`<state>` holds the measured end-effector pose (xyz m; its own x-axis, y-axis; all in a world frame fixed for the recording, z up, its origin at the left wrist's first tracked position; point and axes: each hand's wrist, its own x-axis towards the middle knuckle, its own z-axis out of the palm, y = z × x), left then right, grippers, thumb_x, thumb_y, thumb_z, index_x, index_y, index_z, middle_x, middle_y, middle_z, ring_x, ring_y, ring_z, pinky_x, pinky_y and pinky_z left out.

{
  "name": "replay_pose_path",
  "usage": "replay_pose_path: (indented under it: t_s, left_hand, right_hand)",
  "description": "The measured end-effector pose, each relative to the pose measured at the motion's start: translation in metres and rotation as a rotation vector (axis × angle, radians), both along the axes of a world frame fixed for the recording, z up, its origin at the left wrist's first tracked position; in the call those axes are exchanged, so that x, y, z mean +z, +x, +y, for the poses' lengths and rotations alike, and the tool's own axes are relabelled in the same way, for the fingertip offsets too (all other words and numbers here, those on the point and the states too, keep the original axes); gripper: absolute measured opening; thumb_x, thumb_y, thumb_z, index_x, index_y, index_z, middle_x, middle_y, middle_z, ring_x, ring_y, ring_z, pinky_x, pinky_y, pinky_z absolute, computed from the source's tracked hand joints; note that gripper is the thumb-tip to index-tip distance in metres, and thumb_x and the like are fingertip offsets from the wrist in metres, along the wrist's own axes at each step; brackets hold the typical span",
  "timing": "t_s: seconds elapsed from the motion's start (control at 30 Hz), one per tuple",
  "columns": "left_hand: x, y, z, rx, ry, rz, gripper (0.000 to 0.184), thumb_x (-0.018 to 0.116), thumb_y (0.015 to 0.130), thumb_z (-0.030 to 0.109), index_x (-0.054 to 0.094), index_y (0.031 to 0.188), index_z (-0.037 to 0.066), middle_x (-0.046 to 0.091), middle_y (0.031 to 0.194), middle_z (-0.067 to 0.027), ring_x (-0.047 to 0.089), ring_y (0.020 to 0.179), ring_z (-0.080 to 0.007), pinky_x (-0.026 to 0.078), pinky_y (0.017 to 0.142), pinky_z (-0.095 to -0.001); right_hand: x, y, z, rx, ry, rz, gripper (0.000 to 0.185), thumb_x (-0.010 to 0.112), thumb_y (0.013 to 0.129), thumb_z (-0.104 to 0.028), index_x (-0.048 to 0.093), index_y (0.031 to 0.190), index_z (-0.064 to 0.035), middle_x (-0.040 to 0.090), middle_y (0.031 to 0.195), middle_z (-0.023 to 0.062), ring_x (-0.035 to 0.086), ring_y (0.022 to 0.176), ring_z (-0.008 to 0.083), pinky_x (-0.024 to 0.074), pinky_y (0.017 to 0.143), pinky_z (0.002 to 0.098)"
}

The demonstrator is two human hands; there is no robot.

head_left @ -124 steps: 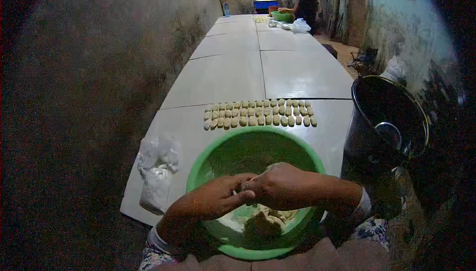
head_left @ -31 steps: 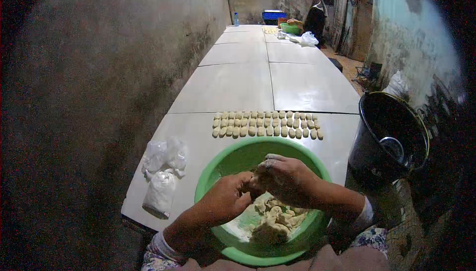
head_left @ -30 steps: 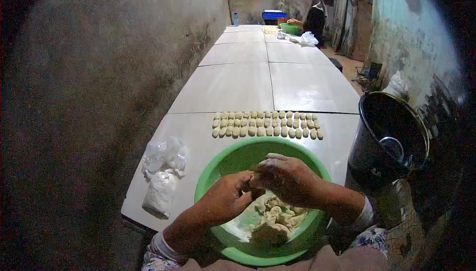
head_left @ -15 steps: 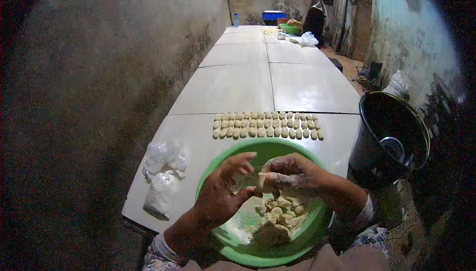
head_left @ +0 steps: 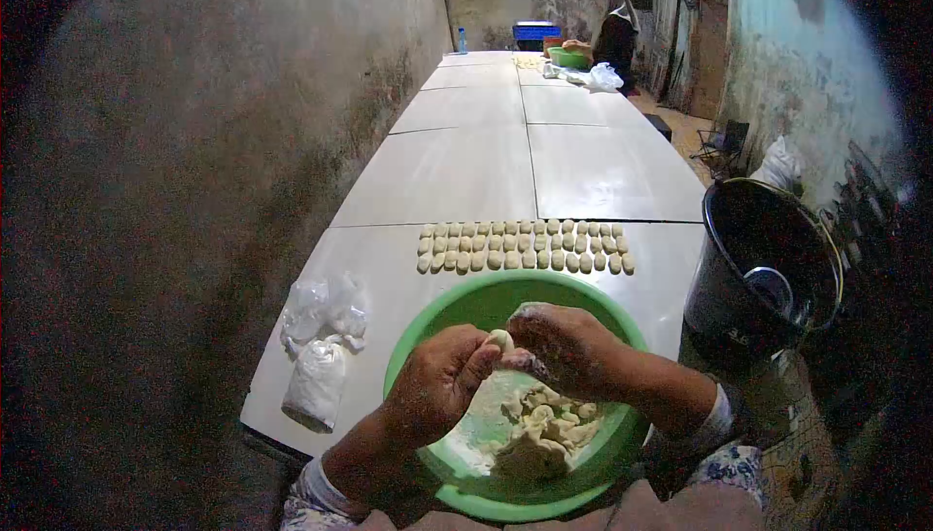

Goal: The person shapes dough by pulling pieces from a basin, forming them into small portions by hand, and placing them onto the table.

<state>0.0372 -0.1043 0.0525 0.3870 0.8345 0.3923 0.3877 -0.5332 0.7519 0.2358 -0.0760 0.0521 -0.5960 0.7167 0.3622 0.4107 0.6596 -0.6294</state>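
Observation:
Over the green basin [head_left: 416, 329], my left hand [head_left: 442, 376] is closed, pinching a small pale piece of dough [head_left: 501, 340] between thumb and forefinger. My right hand [head_left: 573, 348], dusted with flour, is held beside it with bent fingers close against the left fingertips. What lies inside its curled fingers is hidden. Below both hands, a heap of soft dough scraps [head_left: 544, 429] sits in the basin, with white flour on the basin floor to its left.
Beyond the basin, small oval dough pieces [head_left: 525, 241] lie in three rows on the white table [head_left: 428, 176]. Clear plastic bags [head_left: 316, 380] of white powder sit at left. A black bucket [head_left: 719, 283] stands at right. A dark-clothed person [head_left: 614, 43] is at the far end.
My left hand has closed from spread fingers to a pinch on the dough piece. My right hand has turned and its fingers have come up against the left.

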Motion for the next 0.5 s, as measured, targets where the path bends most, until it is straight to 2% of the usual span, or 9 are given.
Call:
replay_pose_path:
  t_s: [0.1, 0.17, 0.23, 0.3, 0.37, 0.43, 0.47, 0.5]
  left_hand:
    - [0.004, 0.000, -0.001, -0.057, 0.006, -0.022, 0.027, 0.048, 0.095, 0.023, 0.058, 0.091, -0.001, 0.054, 0.077, -0.0139, 0.054, 0.070, -0.0263, 0.044, 0.066, -0.0349]
    - [0.006, 0.001, -0.002, -0.071, -0.097, -0.043, 0.029, 0.045, 0.096, 0.025, 0.058, 0.091, -0.001, 0.054, 0.076, -0.0125, 0.054, 0.071, -0.0230, 0.044, 0.066, -0.0335]
    - [-0.004, 0.000, -0.001, -0.085, -0.139, -0.084, 0.029, 0.045, 0.096, 0.025, 0.058, 0.091, -0.001, 0.054, 0.075, -0.0115, 0.054, 0.071, -0.0209, 0.044, 0.066, -0.0323]
    - [-0.007, -0.001, -0.001, -0.099, -0.180, -0.126, 0.030, 0.044, 0.096, 0.025, 0.058, 0.091, -0.001, 0.054, 0.075, -0.0106, 0.054, 0.072, -0.0187, 0.044, 0.066, -0.0311]
    - [-0.004, -0.002, -0.002, -0.188, -0.369, -0.153, 0.029, 0.044, 0.094, 0.023, 0.058, 0.090, -0.001, 0.054, 0.073, -0.0079, 0.053, 0.071, -0.0150, 0.043, 0.064, -0.0289]
    - [-0.004, -0.005, 0.000, -0.250, -0.371, -0.143, 0.026, 0.044, 0.093, 0.022, 0.056, 0.093, -0.001, 0.055, 0.075, -0.0059, 0.052, 0.070, -0.0127, 0.043, 0.062, -0.0276]
    - [0.001, -0.005, -0.001, -0.300, -0.398, -0.166, 0.025, 0.043, 0.093, 0.021, 0.056, 0.096, -0.001, 0.056, 0.077, -0.0058, 0.053, 0.071, -0.0126, 0.043, 0.063, -0.0272]
    - [0.004, -0.005, -0.002, -0.349, -0.425, -0.189, 0.024, 0.043, 0.092, 0.020, 0.055, 0.098, 0.000, 0.058, 0.079, -0.0057, 0.054, 0.072, -0.0125, 0.044, 0.063, -0.0268]
  right_hand:
    - [0.006, 0.002, 0.000, 0.059, -0.057, -0.008, 0.025, 0.060, 0.087, -0.026, 0.054, 0.096, -0.0029, 0.059, 0.080, 0.0165, 0.060, 0.076, 0.0344, 0.0483, 0.066, 0.0394]
    - [0.007, 0.002, 0.001, 0.088, -0.032, -0.035, 0.026, 0.055, 0.089, -0.029, 0.054, 0.095, -0.0040, 0.058, 0.079, 0.0176, 0.060, 0.076, 0.0360, 0.0478, 0.066, 0.0404]
    - [0.006, 0.003, 0.002, 0.123, -0.230, 0.017, 0.026, 0.050, 0.092, -0.029, 0.054, 0.091, -0.0035, 0.058, 0.080, 0.0193, 0.059, 0.076, 0.0366, 0.0472, 0.066, 0.0410]
    - [0.009, 0.005, 0.001, 0.157, -0.166, 0.009, 0.025, 0.050, 0.092, -0.028, 0.054, 0.091, -0.0030, 0.057, 0.079, 0.0193, 0.059, 0.075, 0.0358, 0.0470, 0.067, 0.0401]
    - [0.013, 0.007, 0.000, 0.191, -0.098, 0.002, 0.024, 0.049, 0.092, -0.026, 0.054, 0.090, -0.0025, 0.057, 0.079, 0.0193, 0.059, 0.075, 0.0350, 0.0468, 0.067, 0.0392]
    - [0.015, 0.009, 0.000, 0.146, -0.181, 0.040, 0.024, 0.048, 0.093, -0.024, 0.054, 0.090, -0.0012, 0.056, 0.077, 0.0182, 0.060, 0.073, 0.0301, 0.0462, 0.068, 0.0374]
    - [0.010, 0.008, 0.002, 0.197, -0.263, 0.171, 0.026, 0.049, 0.093, -0.026, 0.054, 0.090, 0.0000, 0.057, 0.077, 0.0171, 0.060, 0.073, 0.0230, 0.0460, 0.068, 0.0350]
    - [0.012, 0.007, 0.001, 0.196, -0.262, 0.171, 0.026, 0.049, 0.093, -0.026, 0.054, 0.090, 0.0000, 0.057, 0.077, 0.0171, 0.060, 0.073, 0.0230, 0.0460, 0.068, 0.0350]
